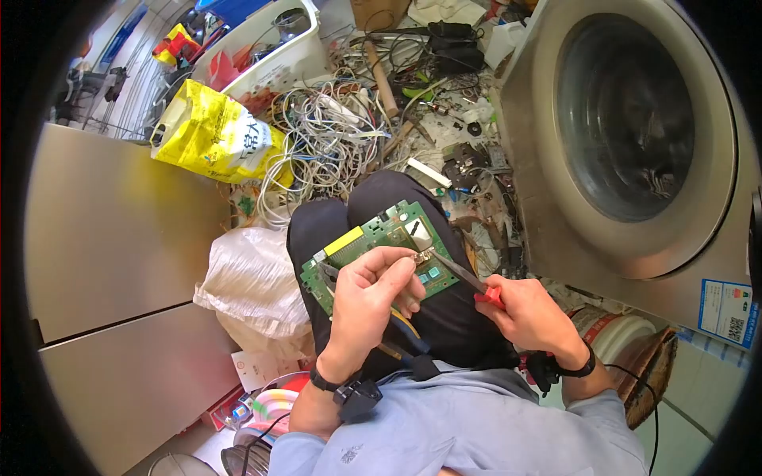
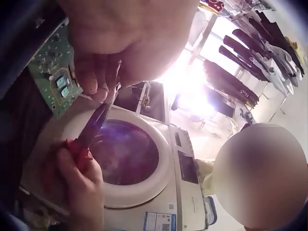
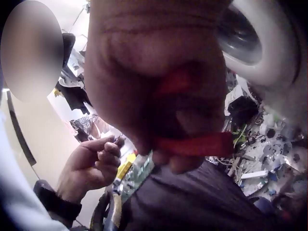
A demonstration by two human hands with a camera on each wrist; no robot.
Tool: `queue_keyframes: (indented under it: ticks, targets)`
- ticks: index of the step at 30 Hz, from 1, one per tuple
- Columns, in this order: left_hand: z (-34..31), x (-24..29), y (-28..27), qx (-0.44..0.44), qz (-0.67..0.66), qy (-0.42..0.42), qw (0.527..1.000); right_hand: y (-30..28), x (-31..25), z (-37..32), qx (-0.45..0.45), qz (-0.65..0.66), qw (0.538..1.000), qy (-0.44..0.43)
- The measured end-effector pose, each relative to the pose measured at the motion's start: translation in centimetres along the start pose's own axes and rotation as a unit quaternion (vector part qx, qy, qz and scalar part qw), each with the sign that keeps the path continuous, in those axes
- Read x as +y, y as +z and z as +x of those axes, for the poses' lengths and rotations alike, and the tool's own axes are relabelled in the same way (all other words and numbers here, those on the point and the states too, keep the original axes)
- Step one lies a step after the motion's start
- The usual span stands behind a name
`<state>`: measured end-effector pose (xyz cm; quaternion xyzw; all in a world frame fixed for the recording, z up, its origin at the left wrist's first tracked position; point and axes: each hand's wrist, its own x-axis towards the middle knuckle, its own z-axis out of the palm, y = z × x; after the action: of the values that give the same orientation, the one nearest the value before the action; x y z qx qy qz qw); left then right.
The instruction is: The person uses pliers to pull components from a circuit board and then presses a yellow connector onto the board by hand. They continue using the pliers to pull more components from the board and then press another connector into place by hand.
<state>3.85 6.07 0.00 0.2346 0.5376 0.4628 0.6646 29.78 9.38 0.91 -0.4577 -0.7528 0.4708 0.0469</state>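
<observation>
A green circuit board (image 1: 402,216) with a yellow strip (image 1: 344,240) lies across the person's lap. The left hand (image 1: 369,295) is over the board, its thumb and fingertips pinching a small metal part (image 1: 424,256). The right hand (image 1: 530,316) grips red-handled long-nose pliers (image 1: 464,275), whose tips meet that part. In the left wrist view the tapered pliers jaws (image 2: 97,119) reach up to the left fingertips. Red handles (image 3: 192,144) show in the right palm. Pliers with blue and yellow handles (image 1: 410,332) lie under the left hand, their middle hidden by it.
A washing machine (image 1: 524,182) stands at the right, and a metallic cabinet (image 1: 119,238) at the left. Ahead lie tangled cables (image 1: 329,131), a yellow bag (image 1: 210,135), a white bin (image 1: 274,59) and scattered scrap. A white sack (image 1: 250,274) sits beside the left knee.
</observation>
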Motion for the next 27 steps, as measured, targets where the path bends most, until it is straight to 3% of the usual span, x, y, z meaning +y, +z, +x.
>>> queue_keyframes:
  ticks: [1,4,6,10,15,21,25,27]
  targets:
    - [-0.1,0.2,0.3,-0.005,-0.001,0.0,1.0,-0.1,0.3,0.0,0.004,-0.002,1.0,0.003]
    - [-1.1,0.8,0.7,0.098,0.114,0.102,0.983,0.1,2.9,1.1,0.035,0.015,0.998,0.043]
    - [-1.8,1.7,-0.3,0.134,0.12,0.156,0.971,0.8,6.7,2.9,0.125,0.075,0.982,0.119]
    - [-1.7,2.8,-3.0,0.232,0.153,0.226,0.933,3.3,16.6,6.9,0.156,-0.012,0.965,0.21]
    - [-0.3,2.1,-6.0,0.272,0.141,0.231,0.923,5.5,25.1,12.4,0.098,-0.123,0.944,0.29]
    - [0.9,1.0,-7.1,0.325,0.151,0.215,0.908,5.7,28.6,18.6,0.062,-0.11,0.933,0.338]
    - [1.7,1.1,-7.7,0.336,0.153,0.238,0.898,5.9,30.5,21.4,0.03,-0.135,0.928,0.346]
    - [2.3,1.2,-7.7,0.335,0.152,0.213,0.905,6.6,31.6,22.7,0.072,-0.135,0.938,0.311]
